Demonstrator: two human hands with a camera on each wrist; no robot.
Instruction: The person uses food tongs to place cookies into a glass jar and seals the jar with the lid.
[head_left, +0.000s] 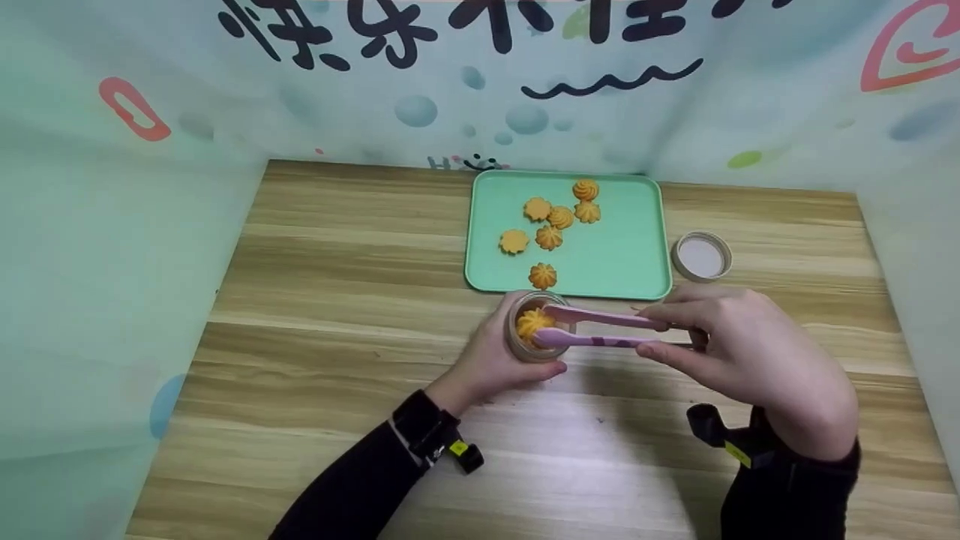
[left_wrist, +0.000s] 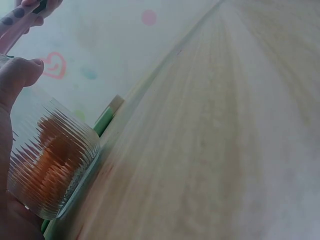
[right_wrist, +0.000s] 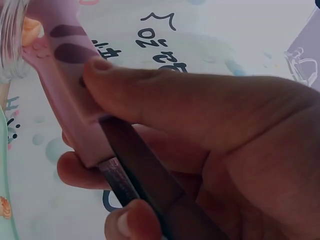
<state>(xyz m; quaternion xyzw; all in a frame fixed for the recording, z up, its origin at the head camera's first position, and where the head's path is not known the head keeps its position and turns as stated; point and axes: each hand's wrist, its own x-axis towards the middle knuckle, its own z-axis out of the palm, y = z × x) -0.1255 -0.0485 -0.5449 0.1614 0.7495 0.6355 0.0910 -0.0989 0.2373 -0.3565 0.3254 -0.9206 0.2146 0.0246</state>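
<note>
My left hand (head_left: 491, 356) grips a clear ribbed jar (left_wrist: 82, 135), its mouth facing up in the head view. Cookies (left_wrist: 52, 155) show through the jar's wall in the left wrist view. In my right hand (head_left: 750, 352) is a pair of pink tongs (head_left: 604, 316), pinched between thumb and fingers. The tongs' tips are inside the jar's mouth, on either side of a swirled yellow cookie (head_left: 532, 324). Dark spots mark one pink arm (right_wrist: 70, 52) of the tongs in the right wrist view.
Just beyond the jar lies a green tray (head_left: 615, 255) with several flower-shaped cookies (head_left: 549, 238) on it. A round lid (head_left: 702, 256) rests on the wooden table (head_left: 337, 285), right of the tray. Printed cloth (head_left: 360, 112) stands behind the table and along its sides.
</note>
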